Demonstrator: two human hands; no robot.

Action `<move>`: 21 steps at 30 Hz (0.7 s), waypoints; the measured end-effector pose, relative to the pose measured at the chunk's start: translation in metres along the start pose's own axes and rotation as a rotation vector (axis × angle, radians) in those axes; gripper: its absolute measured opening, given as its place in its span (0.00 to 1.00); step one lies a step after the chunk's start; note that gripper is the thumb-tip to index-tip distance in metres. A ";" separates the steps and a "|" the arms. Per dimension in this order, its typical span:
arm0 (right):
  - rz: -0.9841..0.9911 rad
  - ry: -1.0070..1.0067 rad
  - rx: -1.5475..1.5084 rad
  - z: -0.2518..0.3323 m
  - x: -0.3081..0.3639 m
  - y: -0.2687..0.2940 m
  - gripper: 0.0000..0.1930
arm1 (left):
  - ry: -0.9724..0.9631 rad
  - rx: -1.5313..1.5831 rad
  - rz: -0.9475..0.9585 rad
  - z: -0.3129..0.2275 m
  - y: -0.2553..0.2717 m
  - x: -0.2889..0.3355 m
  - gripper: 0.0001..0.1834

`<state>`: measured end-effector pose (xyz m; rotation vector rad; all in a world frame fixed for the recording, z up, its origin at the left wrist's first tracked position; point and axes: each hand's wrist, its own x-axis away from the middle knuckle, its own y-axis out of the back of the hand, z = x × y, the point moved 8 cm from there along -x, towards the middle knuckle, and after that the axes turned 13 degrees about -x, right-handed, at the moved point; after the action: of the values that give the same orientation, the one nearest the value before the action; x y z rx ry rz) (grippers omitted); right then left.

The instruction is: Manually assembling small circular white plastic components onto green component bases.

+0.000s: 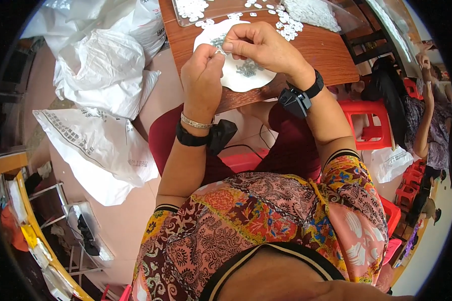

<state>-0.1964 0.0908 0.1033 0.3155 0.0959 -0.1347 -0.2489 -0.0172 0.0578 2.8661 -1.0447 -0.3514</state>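
Observation:
My left hand (202, 79) is closed in a pinch on a small white plastic piece (219, 51), its thumb and forefinger pressed together. Right beside it, my right hand (265, 49) also pinches, thumb against forefinger; what its tips hold is too small to make out. Both hands hover over a round white mat or dish (261, 79) near the table's edge. On this lie small grey metal parts (248, 68) in a heap, with more of them partly hidden behind my fingers.
Flat white plastic pieces (289, 26) are scattered over the wooden table (322, 57). At its far side stand a clear tray (183, 20) and a heap of white pieces (311, 14). White sacks (103, 67) sit on the left floor. Red stools (369, 123) and other people (432, 115) are at right.

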 end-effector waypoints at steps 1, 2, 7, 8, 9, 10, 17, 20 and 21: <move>-0.001 -0.001 0.001 0.001 0.000 0.000 0.11 | 0.000 0.001 0.001 0.000 0.000 0.000 0.07; -0.021 0.003 -0.024 0.002 0.001 0.001 0.11 | 0.001 0.011 0.000 0.000 0.000 0.000 0.07; -0.052 0.010 -0.030 0.002 0.000 0.004 0.11 | 0.008 0.029 -0.003 -0.001 0.001 0.001 0.07; -0.034 0.013 -0.031 0.000 0.000 0.002 0.11 | 0.002 0.015 -0.001 -0.001 0.000 0.001 0.07; -0.016 0.014 -0.032 0.000 0.000 0.000 0.11 | -0.004 0.002 0.001 -0.001 0.000 0.001 0.07; -0.016 0.013 -0.033 0.000 0.000 0.000 0.11 | -0.004 0.002 0.002 -0.001 -0.001 0.001 0.07; -0.025 0.040 0.075 -0.002 -0.001 0.001 0.10 | -0.041 -0.086 -0.045 0.001 0.002 -0.001 0.10; -0.029 0.061 0.115 0.000 0.000 0.000 0.11 | -0.058 -0.149 -0.044 -0.003 0.003 0.000 0.10; -0.025 0.061 0.128 0.001 0.000 -0.001 0.11 | -0.050 -0.174 -0.037 -0.003 0.003 0.000 0.10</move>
<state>-0.1963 0.0897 0.1040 0.4469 0.1518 -0.1566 -0.2499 -0.0201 0.0612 2.7377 -0.9198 -0.4938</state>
